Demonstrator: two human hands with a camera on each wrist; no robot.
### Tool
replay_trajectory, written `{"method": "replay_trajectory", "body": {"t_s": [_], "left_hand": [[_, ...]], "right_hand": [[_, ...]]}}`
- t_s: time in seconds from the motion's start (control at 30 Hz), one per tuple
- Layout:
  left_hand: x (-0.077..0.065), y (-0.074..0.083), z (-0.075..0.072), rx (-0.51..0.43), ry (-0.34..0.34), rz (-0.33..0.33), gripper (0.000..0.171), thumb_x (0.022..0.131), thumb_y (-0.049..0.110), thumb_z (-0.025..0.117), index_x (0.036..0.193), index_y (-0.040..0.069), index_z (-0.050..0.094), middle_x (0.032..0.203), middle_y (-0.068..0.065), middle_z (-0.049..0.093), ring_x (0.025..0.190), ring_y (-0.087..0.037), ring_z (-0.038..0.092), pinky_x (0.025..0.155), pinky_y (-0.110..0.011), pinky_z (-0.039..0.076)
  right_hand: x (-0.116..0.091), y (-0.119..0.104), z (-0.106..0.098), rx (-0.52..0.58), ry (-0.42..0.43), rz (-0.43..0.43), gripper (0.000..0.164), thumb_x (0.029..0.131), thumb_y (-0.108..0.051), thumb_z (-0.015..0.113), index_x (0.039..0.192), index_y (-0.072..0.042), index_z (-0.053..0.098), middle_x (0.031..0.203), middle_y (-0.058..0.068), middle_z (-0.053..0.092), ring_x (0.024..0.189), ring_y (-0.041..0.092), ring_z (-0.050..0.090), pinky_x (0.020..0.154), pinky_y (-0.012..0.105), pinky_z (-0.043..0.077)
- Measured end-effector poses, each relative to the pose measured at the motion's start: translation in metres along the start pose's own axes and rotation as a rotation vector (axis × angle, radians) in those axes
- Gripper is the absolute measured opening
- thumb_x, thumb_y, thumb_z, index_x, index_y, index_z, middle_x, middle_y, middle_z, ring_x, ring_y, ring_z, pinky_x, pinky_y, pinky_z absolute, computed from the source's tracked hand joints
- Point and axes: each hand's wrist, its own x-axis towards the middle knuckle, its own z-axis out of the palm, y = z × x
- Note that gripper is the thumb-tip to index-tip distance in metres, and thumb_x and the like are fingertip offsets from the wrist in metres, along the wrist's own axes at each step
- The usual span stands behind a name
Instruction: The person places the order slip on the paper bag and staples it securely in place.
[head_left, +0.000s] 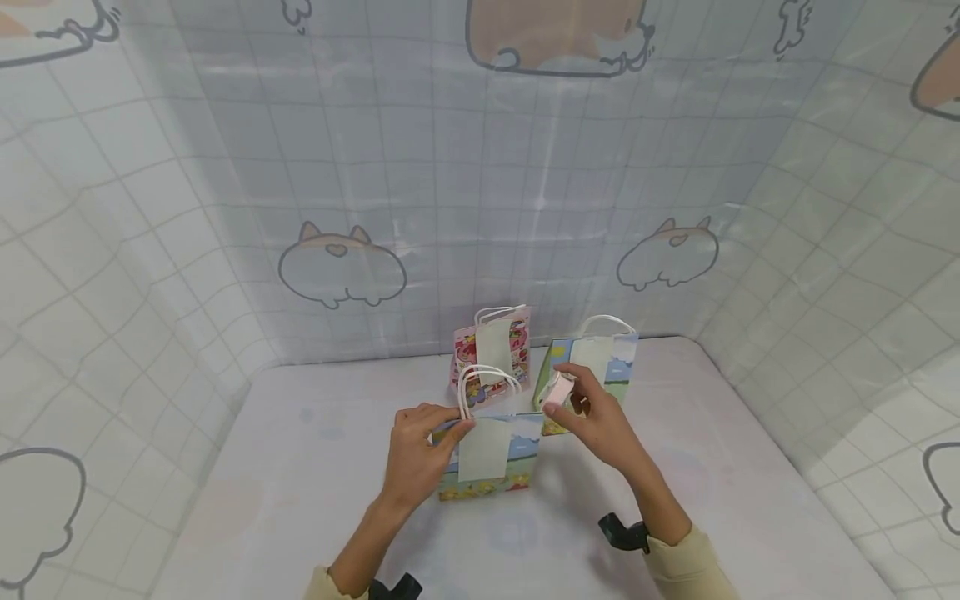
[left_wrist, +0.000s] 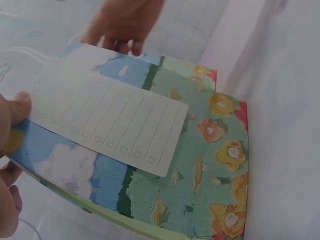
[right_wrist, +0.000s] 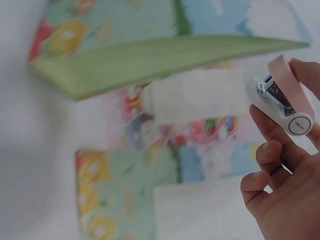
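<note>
My left hand (head_left: 420,450) pinches the upper edge of the front paper gift bag (head_left: 523,471), thumb in front. White cord handles (head_left: 480,369) rise from this bag, which is painted with sky, meadow and yellow flowers. A pale lined sheet with small checkboxes (left_wrist: 115,120) lies against its front, near the thumb (left_wrist: 19,107) in the left wrist view. My right hand (head_left: 603,425) holds a small pink and white stapler (right_wrist: 295,95) between thumb and fingers, right of the front bag's top. The stapler's jaws stand apart, clear of the paper in the right wrist view.
Behind stand a pink patterned gift bag (head_left: 520,346) and, to its right, another meadow-painted bag (head_left: 624,367). Each bears a pale sheet and white handles. The pale table (head_left: 315,483) meets a grid-patterned sheet (head_left: 480,175) at the back and sides.
</note>
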Motion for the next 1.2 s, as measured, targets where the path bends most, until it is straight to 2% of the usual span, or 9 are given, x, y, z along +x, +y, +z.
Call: {"method": "replay_trajectory", "body": {"t_s": [0.27, 0.47, 0.6, 0.8, 0.97, 1.1, 1.2], "left_hand": [[-0.001, 0.002, 0.001, -0.020, -0.014, 0.005, 0.012, 0.082, 0.023, 0.084, 0.092, 0.019, 0.080, 0.086, 0.015, 0.074, 0.082, -0.004, 0.064, 0.083, -0.041, 0.037], [0.000, 0.002, 0.002, 0.008, -0.021, -0.014, 0.013, 0.083, 0.025, 0.084, 0.093, 0.018, 0.080, 0.088, 0.013, 0.075, 0.084, -0.004, 0.063, 0.083, -0.040, 0.037], [0.001, 0.003, 0.002, 0.027, -0.025, -0.023, 0.014, 0.083, 0.026, 0.084, 0.094, 0.017, 0.080, 0.089, 0.010, 0.076, 0.084, -0.005, 0.064, 0.083, -0.040, 0.037], [0.003, 0.004, 0.003, 0.042, -0.014, -0.005, 0.015, 0.083, 0.024, 0.084, 0.094, 0.014, 0.080, 0.089, 0.006, 0.077, 0.084, -0.008, 0.065, 0.083, -0.041, 0.037], [0.005, 0.003, 0.004, 0.054, -0.006, 0.000, 0.014, 0.085, 0.024, 0.082, 0.096, 0.015, 0.081, 0.089, 0.006, 0.077, 0.084, -0.009, 0.066, 0.082, -0.041, 0.035], [0.006, 0.003, 0.004, 0.064, -0.007, -0.008, 0.015, 0.086, 0.025, 0.082, 0.098, 0.015, 0.081, 0.090, 0.004, 0.077, 0.087, -0.011, 0.067, 0.082, -0.041, 0.033], [0.006, 0.003, 0.004, 0.069, -0.009, -0.014, 0.016, 0.086, 0.025, 0.081, 0.098, 0.014, 0.081, 0.090, 0.003, 0.077, 0.088, -0.013, 0.067, 0.083, -0.042, 0.033]], "right_hand": [[0.026, -0.026, 0.011, -0.022, -0.036, -0.085, 0.062, 0.093, -0.035, 0.073, 0.146, -0.024, 0.043, 0.085, 0.016, 0.052, 0.074, 0.020, 0.045, 0.062, 0.030, 0.037], [0.038, -0.051, 0.017, -0.014, -0.106, -0.113, 0.066, 0.089, -0.042, 0.076, 0.145, -0.026, 0.046, 0.083, 0.011, 0.050, 0.072, 0.019, 0.045, 0.058, 0.029, 0.037], [0.040, -0.063, 0.020, -0.014, -0.131, -0.131, 0.063, 0.088, -0.042, 0.078, 0.142, -0.029, 0.049, 0.084, 0.007, 0.048, 0.072, 0.018, 0.045, 0.058, 0.028, 0.036], [0.040, -0.071, 0.022, 0.014, -0.173, -0.139, 0.060, 0.088, -0.031, 0.079, 0.141, -0.029, 0.051, 0.085, 0.005, 0.049, 0.077, 0.025, 0.048, 0.058, 0.029, 0.038], [0.040, -0.077, 0.024, -0.005, -0.225, -0.154, 0.059, 0.087, -0.035, 0.079, 0.140, -0.031, 0.052, 0.089, -0.002, 0.052, 0.086, 0.021, 0.049, 0.064, 0.031, 0.042], [0.039, -0.081, 0.026, -0.011, -0.246, -0.176, 0.062, 0.086, -0.038, 0.081, 0.141, -0.024, 0.055, 0.095, -0.004, 0.054, 0.089, 0.018, 0.048, 0.068, 0.034, 0.042], [0.039, -0.082, 0.027, -0.022, -0.257, -0.188, 0.062, 0.086, -0.037, 0.081, 0.140, -0.021, 0.055, 0.099, 0.002, 0.057, 0.089, 0.019, 0.047, 0.070, 0.035, 0.042]]}}
